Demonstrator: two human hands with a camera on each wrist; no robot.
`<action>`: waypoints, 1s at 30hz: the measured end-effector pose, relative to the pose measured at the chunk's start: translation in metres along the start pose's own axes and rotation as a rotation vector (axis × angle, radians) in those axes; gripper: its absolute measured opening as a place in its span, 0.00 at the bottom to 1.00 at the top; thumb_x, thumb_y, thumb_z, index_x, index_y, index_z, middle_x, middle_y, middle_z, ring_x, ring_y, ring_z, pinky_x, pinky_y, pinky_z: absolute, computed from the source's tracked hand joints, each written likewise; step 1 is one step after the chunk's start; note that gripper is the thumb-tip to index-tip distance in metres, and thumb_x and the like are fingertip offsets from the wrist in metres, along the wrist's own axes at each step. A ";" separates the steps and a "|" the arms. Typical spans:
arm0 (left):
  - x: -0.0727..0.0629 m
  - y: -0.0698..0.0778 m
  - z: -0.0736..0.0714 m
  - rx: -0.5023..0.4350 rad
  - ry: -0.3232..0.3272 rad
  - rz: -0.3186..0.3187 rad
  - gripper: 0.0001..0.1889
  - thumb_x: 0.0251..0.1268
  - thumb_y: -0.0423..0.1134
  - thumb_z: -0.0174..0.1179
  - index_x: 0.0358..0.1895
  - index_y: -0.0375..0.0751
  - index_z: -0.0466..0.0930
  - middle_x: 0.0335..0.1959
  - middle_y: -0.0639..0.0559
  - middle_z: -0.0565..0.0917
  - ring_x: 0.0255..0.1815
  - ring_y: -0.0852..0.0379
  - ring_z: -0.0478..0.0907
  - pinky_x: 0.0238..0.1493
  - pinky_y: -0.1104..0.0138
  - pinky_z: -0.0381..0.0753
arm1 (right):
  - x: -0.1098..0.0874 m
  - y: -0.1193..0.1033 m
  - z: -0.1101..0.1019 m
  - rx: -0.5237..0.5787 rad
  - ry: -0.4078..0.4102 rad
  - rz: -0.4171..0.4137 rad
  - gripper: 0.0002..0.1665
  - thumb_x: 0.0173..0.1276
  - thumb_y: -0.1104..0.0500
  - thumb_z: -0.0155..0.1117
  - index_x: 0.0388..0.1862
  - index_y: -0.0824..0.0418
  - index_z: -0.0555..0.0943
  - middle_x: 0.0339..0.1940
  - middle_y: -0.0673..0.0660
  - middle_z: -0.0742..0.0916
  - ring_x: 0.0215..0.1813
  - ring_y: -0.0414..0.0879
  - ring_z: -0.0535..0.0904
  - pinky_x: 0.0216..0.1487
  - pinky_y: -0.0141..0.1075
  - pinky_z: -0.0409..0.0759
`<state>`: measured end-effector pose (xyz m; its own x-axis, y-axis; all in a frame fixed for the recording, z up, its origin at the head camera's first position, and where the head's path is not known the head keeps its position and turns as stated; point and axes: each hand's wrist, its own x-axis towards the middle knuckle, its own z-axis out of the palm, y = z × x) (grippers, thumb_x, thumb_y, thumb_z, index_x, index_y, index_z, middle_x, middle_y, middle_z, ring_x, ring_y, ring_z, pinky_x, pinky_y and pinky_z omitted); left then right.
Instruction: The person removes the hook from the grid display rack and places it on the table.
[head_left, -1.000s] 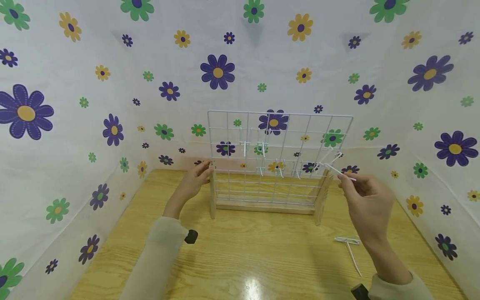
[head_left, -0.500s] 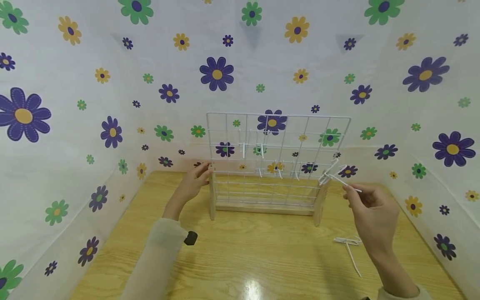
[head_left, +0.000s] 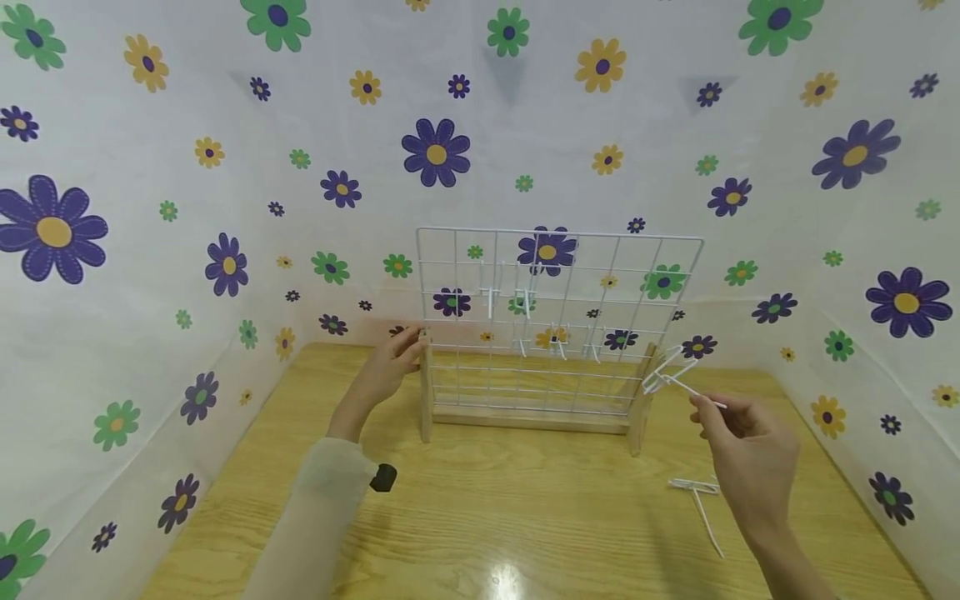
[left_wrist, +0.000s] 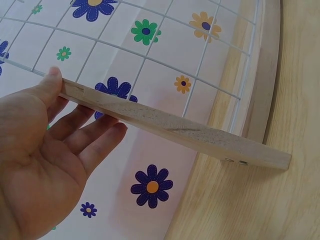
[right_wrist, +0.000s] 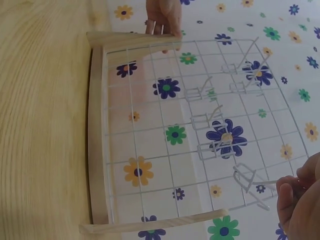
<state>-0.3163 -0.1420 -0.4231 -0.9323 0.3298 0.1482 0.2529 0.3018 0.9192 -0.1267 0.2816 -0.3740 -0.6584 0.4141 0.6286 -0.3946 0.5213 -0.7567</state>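
A white wire grid [head_left: 558,234] stands upright in a wooden frame [head_left: 525,421] on the table. My left hand [head_left: 382,367] holds the top of the frame's left post; in the left wrist view, the thumb lies on one side of that post [left_wrist: 175,127] and fingertips touch the other. My right hand [head_left: 753,454] pinches the prong end of a white wire hook [head_left: 667,377]. The hook's looped back points toward the grid's right edge, near the right post [head_left: 640,417]. Several similar hooks [head_left: 527,302] hang on the grid in two rows.
Another white wire hook [head_left: 695,486] lies on the wood-grain table [head_left: 465,517], left of my right forearm. Flower-printed white sheeting [head_left: 300,108] encloses the back and both sides.
My right hand has drawn the hook down and slightly back from the grid's right side, tilting it. The left hand keeps its hold on the post.
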 end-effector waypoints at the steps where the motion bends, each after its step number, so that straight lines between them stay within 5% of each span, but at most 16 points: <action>1: 0.000 0.000 0.000 0.000 -0.001 0.003 0.29 0.85 0.48 0.48 0.82 0.42 0.59 0.77 0.36 0.66 0.73 0.37 0.69 0.68 0.52 0.79 | -0.001 0.001 0.000 0.001 -0.005 0.001 0.02 0.66 0.75 0.70 0.37 0.76 0.86 0.25 0.43 0.88 0.25 0.32 0.83 0.26 0.18 0.80; 30: 0.000 -0.003 -0.001 0.021 -0.009 0.025 0.30 0.86 0.48 0.48 0.82 0.39 0.57 0.77 0.35 0.66 0.73 0.36 0.69 0.68 0.52 0.79 | -0.040 0.027 0.002 -0.042 -0.053 0.142 0.01 0.67 0.74 0.69 0.36 0.72 0.87 0.25 0.44 0.89 0.26 0.35 0.85 0.28 0.21 0.83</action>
<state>-0.3180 -0.1441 -0.4257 -0.9234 0.3453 0.1676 0.2815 0.3123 0.9073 -0.1124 0.2778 -0.4198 -0.7389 0.4465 0.5047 -0.2690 0.4912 -0.8285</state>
